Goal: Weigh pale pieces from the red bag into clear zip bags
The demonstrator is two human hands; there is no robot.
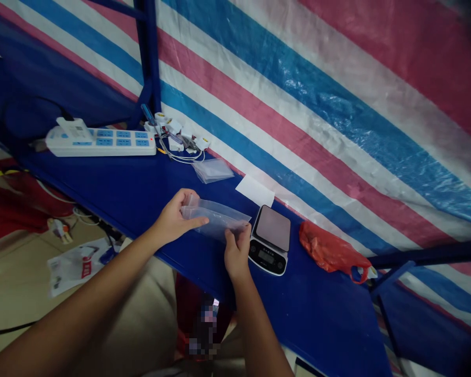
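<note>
Between my two hands, over the blue table [113, 191], are clear plastic bags [220, 214]; how many lie together I cannot tell. My left hand [180, 217] grips their left end, thumb in front and fingers behind. At the right end my right hand [237, 248] pinches the plastic between thumb and fingers. A digital kitchen scale [270, 238] stands just right of my right hand, its platform bare. Beyond the bags lies a flat stack of clear plastic bags [213, 170], with a white sheet of paper [256, 189] to its right.
A white power strip [118, 142] with a plugged-in adapter lies at the back left, beside a heap of white plugs and cables [180, 137]. An orange plastic bag [329, 246] sits right of the scale. Striped sheeting [259, 104] hangs behind the table. A white bag [76, 264] lies on the floor.
</note>
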